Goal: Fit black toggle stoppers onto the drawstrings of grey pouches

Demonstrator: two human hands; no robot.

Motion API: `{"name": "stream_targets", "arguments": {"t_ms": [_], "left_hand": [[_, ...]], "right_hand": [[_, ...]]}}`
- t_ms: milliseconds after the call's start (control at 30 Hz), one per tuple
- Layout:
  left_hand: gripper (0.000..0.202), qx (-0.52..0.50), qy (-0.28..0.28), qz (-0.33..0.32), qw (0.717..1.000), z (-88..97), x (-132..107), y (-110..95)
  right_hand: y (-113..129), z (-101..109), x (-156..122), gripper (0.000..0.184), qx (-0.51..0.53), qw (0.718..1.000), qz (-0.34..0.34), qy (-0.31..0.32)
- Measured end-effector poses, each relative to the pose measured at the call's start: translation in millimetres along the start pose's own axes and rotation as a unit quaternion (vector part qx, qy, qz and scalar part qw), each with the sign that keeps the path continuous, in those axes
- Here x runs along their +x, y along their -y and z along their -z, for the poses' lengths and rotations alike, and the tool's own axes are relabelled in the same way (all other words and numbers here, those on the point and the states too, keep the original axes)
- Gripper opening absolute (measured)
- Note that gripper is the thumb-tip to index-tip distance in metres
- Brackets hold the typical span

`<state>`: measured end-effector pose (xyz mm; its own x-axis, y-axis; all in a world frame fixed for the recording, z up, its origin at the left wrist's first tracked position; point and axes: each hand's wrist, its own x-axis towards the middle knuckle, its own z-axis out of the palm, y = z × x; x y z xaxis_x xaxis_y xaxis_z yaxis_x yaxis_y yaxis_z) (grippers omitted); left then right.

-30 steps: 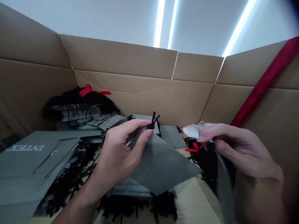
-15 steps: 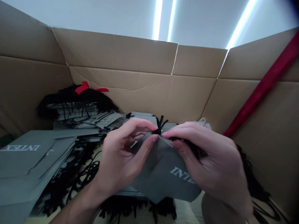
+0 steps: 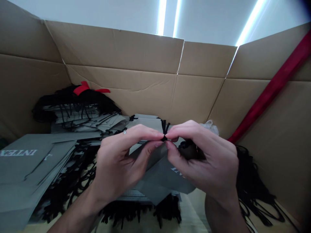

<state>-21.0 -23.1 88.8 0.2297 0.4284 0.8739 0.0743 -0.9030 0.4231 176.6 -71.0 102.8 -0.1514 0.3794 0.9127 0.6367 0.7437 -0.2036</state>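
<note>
Both my hands meet in front of me over a grey paper bag (image 3: pixel 160 176) with white lettering. My left hand (image 3: pixel 119 165) pinches the bag's top edge where a black cord knot (image 3: pixel 164 129) sticks up. My right hand (image 3: pixel 206 161) pinches the same knot from the right, and its palm is closed around a dark bunch of cord and a bit of clear plastic (image 3: pixel 212 126). The two sets of fingertips touch at the knot.
I work inside a large cardboard box (image 3: pixel 136 61) with a red tape strip (image 3: pixel 272 87) on its right wall. Flat grey bags (image 3: pixel 26 168) lie stacked at the left, a bundle tied with red ribbon (image 3: pixel 84 88) sits at the back left, and loose black cords (image 3: pixel 252 194) lie at the right.
My right hand came in from the right, where it held plastic and cord apart from the bag, and now pinches the knot beside my left hand. The bag has lifted slightly.
</note>
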Motion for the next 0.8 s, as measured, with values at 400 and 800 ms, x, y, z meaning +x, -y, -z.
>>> {"name": "stream_targets", "arguments": {"t_ms": [400,800], "left_hand": [[0.036,0.152,0.049,-0.163,0.974,15.9,4.1,2.7],[0.019,0.260,0.061,-0.236,0.934,15.5,-6.6,6.1]], "right_hand": [[-3.1,5.1,0.2,0.024,0.035,0.998,-0.058,0.015],[-4.4,6.8,0.1,0.025,0.033,0.995,-0.022,0.086]]}}
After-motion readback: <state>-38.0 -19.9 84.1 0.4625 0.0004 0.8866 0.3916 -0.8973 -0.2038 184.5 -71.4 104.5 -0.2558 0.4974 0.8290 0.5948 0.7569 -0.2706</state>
